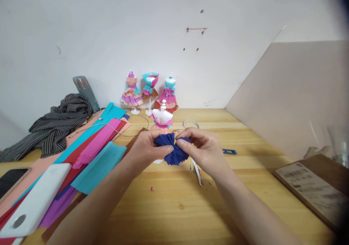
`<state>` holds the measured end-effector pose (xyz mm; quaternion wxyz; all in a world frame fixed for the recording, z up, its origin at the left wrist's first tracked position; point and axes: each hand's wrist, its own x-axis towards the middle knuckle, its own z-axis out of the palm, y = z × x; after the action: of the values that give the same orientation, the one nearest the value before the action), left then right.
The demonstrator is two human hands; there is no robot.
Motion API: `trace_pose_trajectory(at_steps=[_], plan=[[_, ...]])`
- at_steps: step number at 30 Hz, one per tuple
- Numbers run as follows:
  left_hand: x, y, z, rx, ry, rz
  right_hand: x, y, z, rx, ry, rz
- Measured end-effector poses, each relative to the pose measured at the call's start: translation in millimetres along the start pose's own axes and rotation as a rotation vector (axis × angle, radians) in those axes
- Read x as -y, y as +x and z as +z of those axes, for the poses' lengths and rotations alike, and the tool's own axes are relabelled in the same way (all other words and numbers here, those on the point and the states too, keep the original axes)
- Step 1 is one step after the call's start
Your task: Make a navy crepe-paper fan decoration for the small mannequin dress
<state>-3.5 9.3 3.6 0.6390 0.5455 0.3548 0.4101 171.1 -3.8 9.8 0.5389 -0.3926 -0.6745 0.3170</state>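
Observation:
A dark blue pleated paper fan (176, 156), spread into a near-round rosette, is held up between my two hands above the table. My left hand (148, 147) pinches its left side, thumb on the front near the centre. On the upper right, my right hand (203, 145) has thumb and fingertips closed on the pleats. A narrow white strip (196, 172) hangs below my right hand; where its upper end goes is hidden. Just behind the hands stands a small white dress form (163, 117) with pink paper on it, its lower part covered by the fan.
Three dress forms in paper dresses (132, 96) stand by the wall. Coloured paper sheets (99, 167), a white power bank (36, 201), a phone (12, 179), striped cloth (61, 119) and a bottle (86, 92) lie left. Rightward are a tape roll (191, 124), blue-handled tool (229, 151) and cardboard package (313, 187).

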Motion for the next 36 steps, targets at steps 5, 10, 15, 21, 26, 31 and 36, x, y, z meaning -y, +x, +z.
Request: trace_pose_trajectory(at_steps=[5, 10, 15, 21, 26, 31, 36], plan=[[-1.7, -0.3, 0.6, -0.019, 0.15, 0.096, 5.5, -0.9, -2.6, 0.065, -0.136, -0.068], [-0.1, -0.9, 1.3, -0.04, 0.152, 0.099, 6.1, -0.3, 0.5, 0.038, -0.151, -0.091], [-2.6, -2.3, -2.1, -0.065, -0.033, 0.058, -0.4, 1.7, 2.6, -0.016, 0.027, -0.013], [-14.2, -5.7, -5.4, 0.008, -0.087, 0.057, -4.4, 2.7, 4.0, -0.08, 0.078, 0.017], [-17.5, -10.9, 2.2, -0.117, 0.096, 0.086, -4.4, 0.3, 9.2, -0.138, 0.183, 0.059], [-14.5, -12.0, 9.6, -0.134, 0.014, 0.15, -4.5, -1.7, 12.4, -0.14, 0.271, 0.068], [-10.2, -10.0, 5.4, -0.165, 0.093, 0.156, -5.3, -1.2, 11.2, -0.066, 0.272, 0.094]])
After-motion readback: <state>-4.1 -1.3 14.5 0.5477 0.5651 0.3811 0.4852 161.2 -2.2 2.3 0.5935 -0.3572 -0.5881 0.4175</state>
